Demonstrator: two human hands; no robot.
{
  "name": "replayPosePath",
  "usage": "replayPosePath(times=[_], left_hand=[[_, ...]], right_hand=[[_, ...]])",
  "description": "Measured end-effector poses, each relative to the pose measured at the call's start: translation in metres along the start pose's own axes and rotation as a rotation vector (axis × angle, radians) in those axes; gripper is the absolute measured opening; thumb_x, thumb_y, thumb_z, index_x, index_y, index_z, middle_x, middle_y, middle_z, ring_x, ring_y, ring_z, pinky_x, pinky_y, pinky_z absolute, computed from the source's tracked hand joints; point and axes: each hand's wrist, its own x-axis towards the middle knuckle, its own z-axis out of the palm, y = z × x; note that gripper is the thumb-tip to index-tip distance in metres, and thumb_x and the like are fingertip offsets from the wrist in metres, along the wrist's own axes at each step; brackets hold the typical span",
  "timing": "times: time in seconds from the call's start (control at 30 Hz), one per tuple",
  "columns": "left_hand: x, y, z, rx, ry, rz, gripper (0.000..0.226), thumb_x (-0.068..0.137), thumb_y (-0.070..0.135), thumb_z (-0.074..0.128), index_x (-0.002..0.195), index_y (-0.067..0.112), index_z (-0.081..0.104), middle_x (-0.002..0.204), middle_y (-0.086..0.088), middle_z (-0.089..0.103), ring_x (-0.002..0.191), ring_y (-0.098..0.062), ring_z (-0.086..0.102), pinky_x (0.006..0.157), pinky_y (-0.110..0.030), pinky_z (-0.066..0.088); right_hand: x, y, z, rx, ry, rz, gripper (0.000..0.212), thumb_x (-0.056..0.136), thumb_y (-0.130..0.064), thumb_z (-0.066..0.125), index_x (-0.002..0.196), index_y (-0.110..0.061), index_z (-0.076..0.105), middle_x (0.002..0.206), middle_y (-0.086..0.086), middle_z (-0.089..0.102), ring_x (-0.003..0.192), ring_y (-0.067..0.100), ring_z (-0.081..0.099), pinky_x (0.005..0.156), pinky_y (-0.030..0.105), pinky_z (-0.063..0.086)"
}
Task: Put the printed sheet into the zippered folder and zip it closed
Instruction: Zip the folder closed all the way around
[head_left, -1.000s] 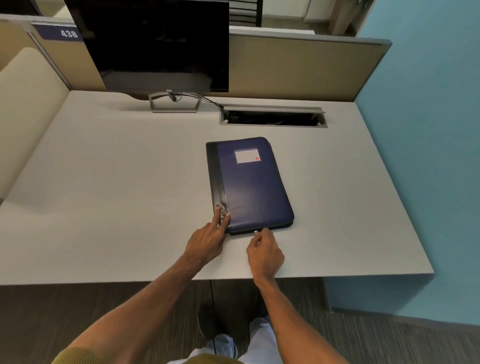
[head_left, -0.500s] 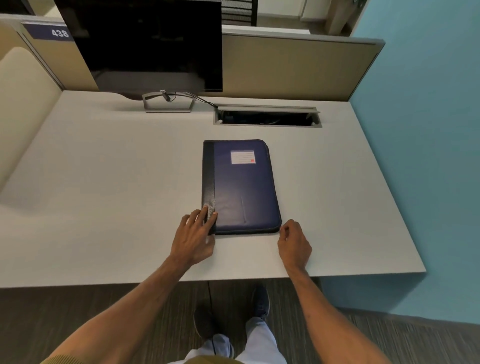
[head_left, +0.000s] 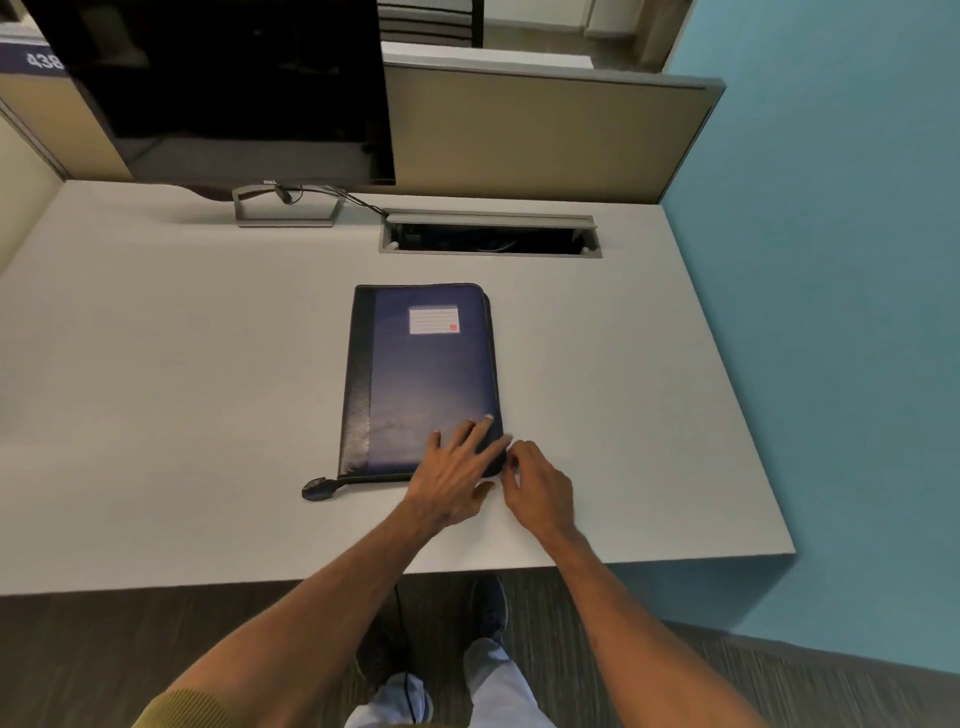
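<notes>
Upper left of my view a dark monitor (head_left: 234, 88) stands on the tabletop (head_left: 156, 389); a cable slot (head_left: 488, 241) lies right of its stand.

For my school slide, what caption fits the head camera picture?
Left hand flat on the blue zippered folder, right hand at its corner.

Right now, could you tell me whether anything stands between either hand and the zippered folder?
Nothing visible does. The left hand lies flat on the folder, at its near right corner, and the right hand pinches at that corner's edge. The small dark tab lies off to the folder's near left, clear of both hands.
</notes>
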Motion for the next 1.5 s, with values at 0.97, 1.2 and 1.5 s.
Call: replayPosePath(times=[0.97, 1.2, 1.5], left_hand=[[0.015, -0.003, -0.014, 0.200, 0.243, 0.016, 0.031, 0.089, 0.031, 0.079, 0.113, 0.012, 0.073, 0.104, -0.004, 0.069, 0.081, -0.019, 0.065, 0.043, -0.028, 0.053], [0.004, -0.010, -0.010, 0.206, 0.317, 0.010, 0.041, 0.081, 0.033, 0.087, 0.114, 0.014, 0.074, 0.100, -0.001, 0.069, 0.080, -0.015, 0.067, 0.049, -0.024, 0.053], [0.005, -0.017, -0.019, 0.210, 0.405, -0.060, 0.033, 0.086, 0.027, 0.083, 0.111, 0.012, 0.068, 0.097, -0.003, 0.066, 0.081, -0.017, 0.065, 0.051, -0.026, 0.052]], right_hand=[[0.069, 0.025, -0.007, -0.009, -0.069, -0.266, 0.021, 0.110, -0.036, 0.049, 0.113, -0.019, 0.061, 0.105, -0.003, 0.075, 0.091, 0.023, 0.072, 0.074, 0.027, 0.049], [0.072, 0.014, -0.002, -0.016, -0.022, -0.281, 0.025, 0.110, -0.040, 0.045, 0.115, -0.021, 0.060, 0.102, -0.004, 0.076, 0.088, 0.022, 0.075, 0.074, 0.033, 0.057], [0.093, 0.000, -0.011, 0.072, 0.000, -0.235, 0.020, 0.109, -0.037, 0.050, 0.114, -0.021, 0.061, 0.099, -0.003, 0.079, 0.091, 0.023, 0.076, 0.075, 0.034, 0.056]])
